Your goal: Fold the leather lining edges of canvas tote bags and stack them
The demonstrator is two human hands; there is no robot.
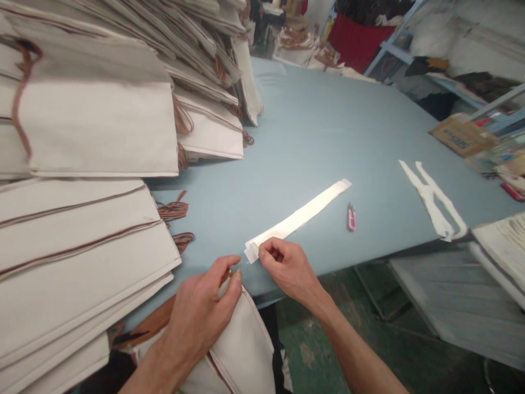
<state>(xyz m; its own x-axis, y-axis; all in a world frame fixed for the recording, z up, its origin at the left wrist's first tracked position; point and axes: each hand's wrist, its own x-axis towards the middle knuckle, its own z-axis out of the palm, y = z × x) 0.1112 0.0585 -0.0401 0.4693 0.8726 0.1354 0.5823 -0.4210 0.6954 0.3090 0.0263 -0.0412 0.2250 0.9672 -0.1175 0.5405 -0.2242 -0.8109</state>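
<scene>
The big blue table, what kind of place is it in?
Probably a sewing workshop: there are stacks of what look like cream drawstring bags, and pink thread snips on the blue table.

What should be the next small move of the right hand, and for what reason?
Probably the right hand should pinch the small pale piece and lift it: its fingertips are right by that piece, at the near end of the strip, while the left hand is over the bag.
</scene>
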